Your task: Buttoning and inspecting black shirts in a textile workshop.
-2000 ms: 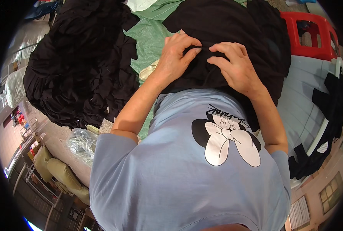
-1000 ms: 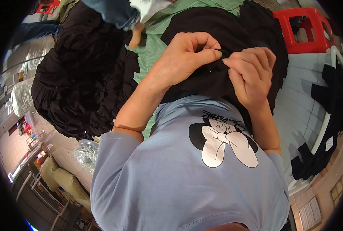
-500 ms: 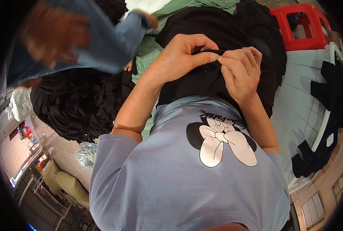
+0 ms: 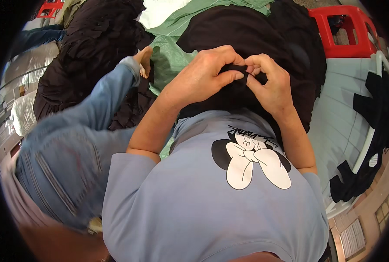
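Black fabric [image 4: 229, 30] covers my lap and spreads out in front of me. Above it, my left hand [image 4: 209, 72] is closed, its thumb and fingers gripping a folded edge of black cloth [image 4: 235, 82]. My right hand [image 4: 273, 83] pinches the same edge just to the right, thumb below and fingertips above. The fingertips of both hands almost meet there. Whether the edge belongs to the large fabric or to a separate small piece, I cannot tell.
Close on my left is another person in blue jeans [image 4: 63, 161], one bare foot [image 4: 145, 61] beside a black fabric heap [image 4: 94, 48]. Green sheeting [image 4: 168, 54] lies beneath. At right are a red plastic stool [image 4: 319, 32] and a pale slatted surface [image 4: 334, 109] with black cloth pieces [image 4: 369, 102].
The other person has moved from the upper left to the lower left, uncovering the black heap. My right-hand fingers have shifted from curled to a more extended pinch on the cloth.
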A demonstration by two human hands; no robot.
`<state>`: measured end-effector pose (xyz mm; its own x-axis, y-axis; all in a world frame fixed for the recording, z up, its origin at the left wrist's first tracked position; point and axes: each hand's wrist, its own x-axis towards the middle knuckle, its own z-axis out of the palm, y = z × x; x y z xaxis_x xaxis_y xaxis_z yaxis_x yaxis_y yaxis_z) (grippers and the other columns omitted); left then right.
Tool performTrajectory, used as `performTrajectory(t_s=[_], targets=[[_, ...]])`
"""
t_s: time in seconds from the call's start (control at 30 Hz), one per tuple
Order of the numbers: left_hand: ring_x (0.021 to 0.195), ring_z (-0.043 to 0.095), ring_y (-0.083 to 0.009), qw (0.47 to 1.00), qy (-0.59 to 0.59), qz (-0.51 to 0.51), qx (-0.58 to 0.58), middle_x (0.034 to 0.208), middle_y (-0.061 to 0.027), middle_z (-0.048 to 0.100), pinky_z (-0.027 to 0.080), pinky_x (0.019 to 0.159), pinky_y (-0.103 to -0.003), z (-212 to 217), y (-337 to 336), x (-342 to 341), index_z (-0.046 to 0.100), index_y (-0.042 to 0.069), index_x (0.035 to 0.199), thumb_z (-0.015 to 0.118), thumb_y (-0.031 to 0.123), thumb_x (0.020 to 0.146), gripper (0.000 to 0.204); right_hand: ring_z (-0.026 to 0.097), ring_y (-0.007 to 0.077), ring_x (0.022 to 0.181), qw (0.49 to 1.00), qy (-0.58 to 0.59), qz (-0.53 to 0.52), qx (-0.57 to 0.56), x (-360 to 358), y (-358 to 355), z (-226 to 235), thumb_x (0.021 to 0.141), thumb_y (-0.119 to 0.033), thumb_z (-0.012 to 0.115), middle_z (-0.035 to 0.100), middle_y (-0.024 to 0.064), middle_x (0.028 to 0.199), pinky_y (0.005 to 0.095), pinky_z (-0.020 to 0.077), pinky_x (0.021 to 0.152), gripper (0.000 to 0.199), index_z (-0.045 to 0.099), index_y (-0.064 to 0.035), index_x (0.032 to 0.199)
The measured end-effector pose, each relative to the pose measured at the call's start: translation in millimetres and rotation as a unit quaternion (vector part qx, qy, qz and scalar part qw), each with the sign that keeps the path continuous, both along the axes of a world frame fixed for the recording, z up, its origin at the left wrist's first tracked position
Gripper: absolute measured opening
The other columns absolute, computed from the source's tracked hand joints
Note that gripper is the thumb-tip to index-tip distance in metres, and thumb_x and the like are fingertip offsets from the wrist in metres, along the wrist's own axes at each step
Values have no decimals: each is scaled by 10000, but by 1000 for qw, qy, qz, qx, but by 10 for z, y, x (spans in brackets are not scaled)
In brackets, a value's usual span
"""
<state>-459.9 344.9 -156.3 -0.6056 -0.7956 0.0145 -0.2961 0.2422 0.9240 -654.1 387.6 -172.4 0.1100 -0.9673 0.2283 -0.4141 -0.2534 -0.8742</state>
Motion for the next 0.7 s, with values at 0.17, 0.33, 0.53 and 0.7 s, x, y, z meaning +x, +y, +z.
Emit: performTrajectory(t_s=[0.17,0.33,0.53,0.7], targets=[[824,633,-242,998,-18,16,-60,918,-103,628,496,716,-327,-2,68,-18,637,-24,1007,727,16,829,204,536,187,664,997,62,30,-35,-52,-35,-45,680,83,689,562,25,744,318,458,614,244,584,-57,851],[812,634,-291,990,-10,33,-136,918,-120,626,505,687,-347,-136,55,-47,626,-12,978,705,-17,834,164,502,183,634,997,49,5,-54,-51,-70,-85,659,76,682,518,22,701,319,441,595,234,566,-69,802],[763,638,-307,939,-9,120,-321,874,-119,619,509,640,-350,-279,110,-264,623,-12,955,687,-70,765,208,479,187,613,992,51,-39,-105,31,-46,-142,649,66,681,498,17,681,317,417,538,233,541,-82,763],[758,643,-205,977,15,125,-170,827,-93,628,504,679,-291,-262,9,-228,661,3,937,692,20,849,95,483,179,605,993,18,-67,-97,-201,-189,-269,673,67,636,502,34,694,282,412,561,198,522,-47,788]])
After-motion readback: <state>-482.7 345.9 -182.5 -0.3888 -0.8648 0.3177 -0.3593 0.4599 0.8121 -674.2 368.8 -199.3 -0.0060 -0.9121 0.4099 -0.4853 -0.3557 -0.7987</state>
